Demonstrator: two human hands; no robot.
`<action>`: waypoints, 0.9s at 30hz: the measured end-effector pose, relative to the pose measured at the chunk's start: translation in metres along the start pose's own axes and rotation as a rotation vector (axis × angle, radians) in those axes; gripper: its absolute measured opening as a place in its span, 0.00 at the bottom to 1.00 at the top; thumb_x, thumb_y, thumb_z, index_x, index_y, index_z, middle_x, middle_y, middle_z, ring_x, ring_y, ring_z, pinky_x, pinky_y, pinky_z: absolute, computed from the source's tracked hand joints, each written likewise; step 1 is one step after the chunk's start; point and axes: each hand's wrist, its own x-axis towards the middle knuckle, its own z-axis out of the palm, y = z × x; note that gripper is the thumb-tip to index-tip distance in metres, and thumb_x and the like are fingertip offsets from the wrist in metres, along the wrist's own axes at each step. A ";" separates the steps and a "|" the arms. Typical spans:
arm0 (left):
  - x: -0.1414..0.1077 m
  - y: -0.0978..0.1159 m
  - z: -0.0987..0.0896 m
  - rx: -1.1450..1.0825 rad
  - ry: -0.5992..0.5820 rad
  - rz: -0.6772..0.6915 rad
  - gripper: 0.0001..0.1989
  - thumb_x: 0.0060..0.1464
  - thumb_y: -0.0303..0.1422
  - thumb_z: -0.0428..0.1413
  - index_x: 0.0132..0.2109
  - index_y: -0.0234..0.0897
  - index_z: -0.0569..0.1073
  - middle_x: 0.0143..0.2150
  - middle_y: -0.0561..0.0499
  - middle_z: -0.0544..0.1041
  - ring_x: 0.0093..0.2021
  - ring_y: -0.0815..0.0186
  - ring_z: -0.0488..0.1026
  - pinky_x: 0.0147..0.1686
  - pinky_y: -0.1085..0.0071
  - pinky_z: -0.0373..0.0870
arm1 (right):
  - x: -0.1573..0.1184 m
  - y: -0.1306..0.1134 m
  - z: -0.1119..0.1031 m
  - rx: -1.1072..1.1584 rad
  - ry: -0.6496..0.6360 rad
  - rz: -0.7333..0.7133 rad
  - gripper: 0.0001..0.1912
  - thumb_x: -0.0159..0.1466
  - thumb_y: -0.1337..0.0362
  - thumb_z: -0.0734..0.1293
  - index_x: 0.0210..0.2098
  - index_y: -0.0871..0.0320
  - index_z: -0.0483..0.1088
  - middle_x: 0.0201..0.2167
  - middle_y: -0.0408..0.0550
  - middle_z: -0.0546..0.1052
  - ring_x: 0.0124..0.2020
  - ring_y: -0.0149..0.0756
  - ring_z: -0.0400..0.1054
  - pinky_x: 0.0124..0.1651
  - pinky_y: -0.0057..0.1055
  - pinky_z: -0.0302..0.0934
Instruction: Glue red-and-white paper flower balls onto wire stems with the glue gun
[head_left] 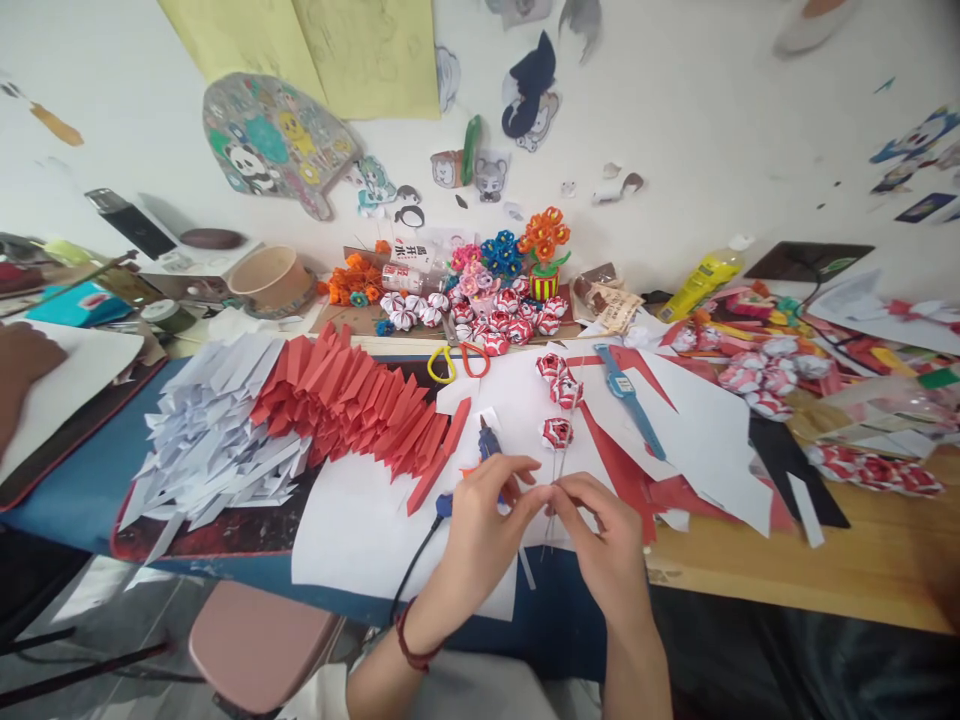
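Observation:
My left hand (484,520) and my right hand (600,535) meet over a white sheet (360,530) near the table's front edge. Both pinch a thin wire stem (551,500) between their fingertips. A red-and-white paper flower ball (557,433) sits just above the hands, at the top of thin wires. Under my left hand lies a blue glue gun (489,438) with a black cord (412,570) running off the front edge. Two more paper balls (561,380) lie further back.
Stacks of folded red paper strips (352,400) and white strips (210,430) fill the left. Yellow and orange scissors (457,362), a blue watch (626,395), many paper flowers (495,300) and scraps crowd the back and right. A pink stool (259,640) stands below.

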 end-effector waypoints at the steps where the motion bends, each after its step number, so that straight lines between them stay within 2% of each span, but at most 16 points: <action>1: 0.005 0.002 0.000 -0.034 0.019 -0.004 0.07 0.60 0.33 0.64 0.45 0.37 0.80 0.37 0.50 0.80 0.31 0.68 0.72 0.34 0.73 0.69 | 0.003 -0.001 0.002 -0.009 -0.013 -0.022 0.13 0.71 0.59 0.67 0.30 0.56 0.74 0.29 0.44 0.76 0.32 0.34 0.70 0.37 0.30 0.62; 5: 0.021 0.005 0.005 -0.197 0.060 -0.038 0.02 0.58 0.29 0.63 0.39 0.38 0.81 0.36 0.50 0.80 0.32 0.68 0.72 0.32 0.74 0.68 | 0.009 0.001 0.007 -0.082 -0.021 -0.111 0.11 0.71 0.60 0.67 0.32 0.55 0.74 0.29 0.44 0.75 0.31 0.34 0.68 0.35 0.30 0.62; 7: 0.025 0.005 0.009 -0.263 0.072 -0.078 0.02 0.58 0.29 0.63 0.36 0.37 0.80 0.35 0.50 0.80 0.33 0.68 0.72 0.34 0.73 0.68 | 0.010 0.004 0.008 -0.141 0.019 -0.166 0.09 0.70 0.61 0.67 0.33 0.55 0.74 0.31 0.45 0.74 0.32 0.34 0.68 0.34 0.30 0.62; 10: 0.027 0.004 0.013 -0.340 0.033 -0.127 0.04 0.58 0.31 0.62 0.35 0.35 0.79 0.34 0.50 0.80 0.32 0.67 0.73 0.34 0.72 0.69 | 0.010 0.009 0.008 -0.203 0.125 -0.259 0.05 0.69 0.62 0.68 0.37 0.54 0.76 0.42 0.50 0.75 0.43 0.39 0.72 0.44 0.33 0.67; 12: 0.027 0.004 0.014 -0.358 0.007 -0.130 0.05 0.58 0.32 0.61 0.35 0.35 0.79 0.32 0.50 0.80 0.31 0.68 0.72 0.33 0.72 0.68 | 0.008 0.012 0.008 -0.182 0.106 -0.269 0.05 0.69 0.62 0.67 0.40 0.54 0.76 0.50 0.53 0.76 0.52 0.43 0.73 0.52 0.36 0.68; 13: 0.027 0.005 0.014 -0.351 0.001 -0.123 0.05 0.58 0.32 0.61 0.35 0.35 0.78 0.32 0.51 0.79 0.30 0.69 0.71 0.32 0.73 0.67 | 0.007 0.013 0.007 -0.152 0.077 -0.250 0.06 0.70 0.62 0.66 0.42 0.54 0.76 0.51 0.53 0.77 0.53 0.43 0.73 0.54 0.36 0.68; 16: 0.027 0.007 0.015 -0.297 0.001 -0.095 0.04 0.57 0.30 0.61 0.35 0.35 0.78 0.31 0.52 0.79 0.29 0.70 0.69 0.30 0.74 0.65 | 0.004 0.013 0.006 -0.083 0.022 -0.146 0.07 0.72 0.61 0.65 0.43 0.54 0.75 0.41 0.48 0.80 0.44 0.38 0.76 0.46 0.30 0.70; 19: 0.027 0.008 0.014 -0.287 -0.015 -0.069 0.03 0.57 0.30 0.61 0.35 0.35 0.77 0.32 0.52 0.79 0.29 0.70 0.69 0.30 0.74 0.65 | 0.001 0.007 0.004 -0.125 0.012 -0.084 0.11 0.72 0.58 0.64 0.35 0.55 0.72 0.29 0.42 0.76 0.31 0.32 0.72 0.34 0.26 0.64; 23: 0.027 0.008 0.014 -0.339 -0.040 -0.071 0.03 0.57 0.30 0.61 0.35 0.35 0.77 0.32 0.51 0.78 0.30 0.69 0.71 0.32 0.73 0.67 | -0.005 -0.004 0.002 -0.245 0.061 -0.121 0.14 0.72 0.57 0.64 0.31 0.55 0.71 0.23 0.38 0.71 0.23 0.28 0.62 0.27 0.25 0.57; 27: 0.025 0.008 0.017 -0.471 -0.026 -0.132 0.05 0.57 0.32 0.62 0.34 0.34 0.77 0.30 0.51 0.77 0.27 0.70 0.71 0.31 0.73 0.69 | -0.010 -0.013 0.004 -0.336 0.122 -0.198 0.14 0.73 0.60 0.63 0.32 0.56 0.73 0.22 0.38 0.70 0.22 0.27 0.61 0.26 0.24 0.56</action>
